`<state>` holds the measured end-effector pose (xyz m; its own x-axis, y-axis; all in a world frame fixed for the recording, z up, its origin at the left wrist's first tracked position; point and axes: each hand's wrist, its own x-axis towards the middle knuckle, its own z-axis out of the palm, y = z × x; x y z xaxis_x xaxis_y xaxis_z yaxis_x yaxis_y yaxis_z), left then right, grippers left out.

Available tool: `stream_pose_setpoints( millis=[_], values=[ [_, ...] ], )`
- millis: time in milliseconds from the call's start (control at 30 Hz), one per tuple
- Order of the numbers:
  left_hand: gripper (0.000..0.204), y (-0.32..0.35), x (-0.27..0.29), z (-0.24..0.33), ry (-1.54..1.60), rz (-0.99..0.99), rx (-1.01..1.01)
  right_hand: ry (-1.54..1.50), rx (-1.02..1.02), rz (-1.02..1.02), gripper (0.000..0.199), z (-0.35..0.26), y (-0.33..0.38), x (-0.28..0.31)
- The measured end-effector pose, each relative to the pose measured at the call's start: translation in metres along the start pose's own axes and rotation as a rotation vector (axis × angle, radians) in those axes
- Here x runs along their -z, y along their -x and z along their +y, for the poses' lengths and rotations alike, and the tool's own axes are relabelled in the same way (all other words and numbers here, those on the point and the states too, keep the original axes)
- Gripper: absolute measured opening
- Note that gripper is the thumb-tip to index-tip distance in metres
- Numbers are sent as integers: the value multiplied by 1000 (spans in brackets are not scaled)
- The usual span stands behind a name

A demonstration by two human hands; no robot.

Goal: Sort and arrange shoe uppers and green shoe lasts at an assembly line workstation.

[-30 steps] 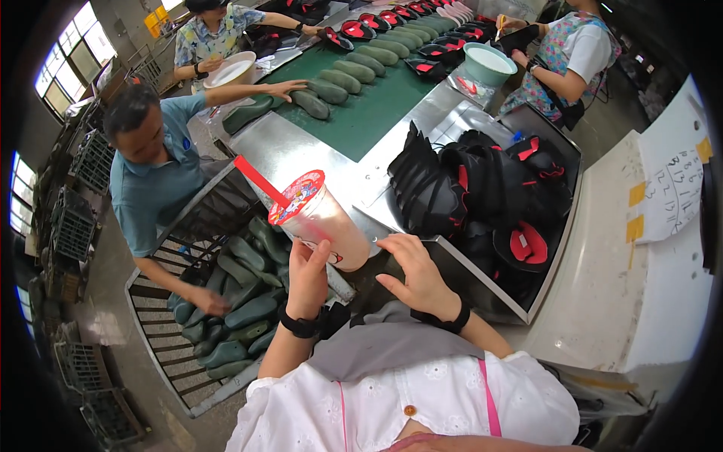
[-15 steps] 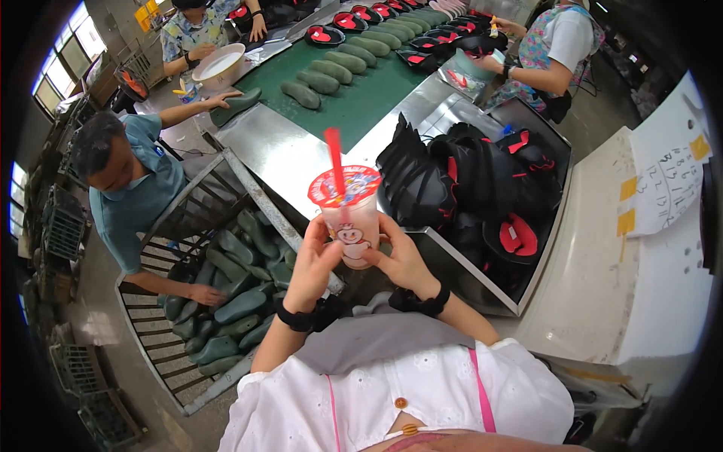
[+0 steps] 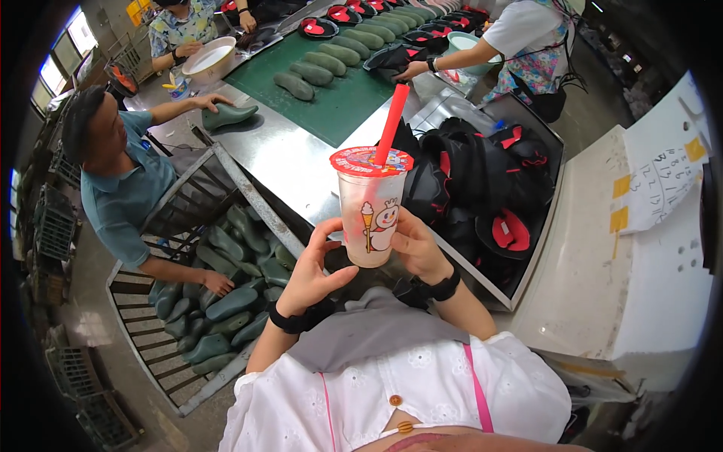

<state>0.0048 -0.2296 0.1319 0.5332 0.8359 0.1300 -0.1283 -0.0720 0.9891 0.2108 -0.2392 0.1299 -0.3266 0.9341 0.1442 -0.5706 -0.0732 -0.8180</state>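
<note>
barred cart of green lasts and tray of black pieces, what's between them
In the head view, the left hand, drink cup and right hand appear between them, with part of the metal table behind the cup.

A translucent, cartoon-printed plastic cup (image 3: 370, 218) with a red-rimmed film lid (image 3: 355, 159) is held nearly upright mid-view, its thick red straw (image 3: 393, 124) leaning toward one o'clock.

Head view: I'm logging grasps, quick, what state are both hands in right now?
Left hand: open beside the cup, contact unclear.
Right hand: closed, holding the cup.
</note>
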Motion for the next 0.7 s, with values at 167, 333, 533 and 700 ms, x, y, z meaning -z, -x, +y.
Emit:
stream_pose_setpoints(
  millis=[167, 333, 533, 700],
  values=[
    [69, 0, -3, 3, -97, -19, -37, -55, -17, 50, 64, 4, 3, 4],
    [70, -2, -5, 6, -132, -6, -65, -75, -5, 0, 61, 4, 6, 6],
    [70, 2, -3, 8, -175, 6, -61, -23, -1, 11, 63, 8, 6, 4],
    [71, 2, -4, 11, -254, 56, -61, 13, 12, 12, 59, 12, 6, 1]
  ],
)
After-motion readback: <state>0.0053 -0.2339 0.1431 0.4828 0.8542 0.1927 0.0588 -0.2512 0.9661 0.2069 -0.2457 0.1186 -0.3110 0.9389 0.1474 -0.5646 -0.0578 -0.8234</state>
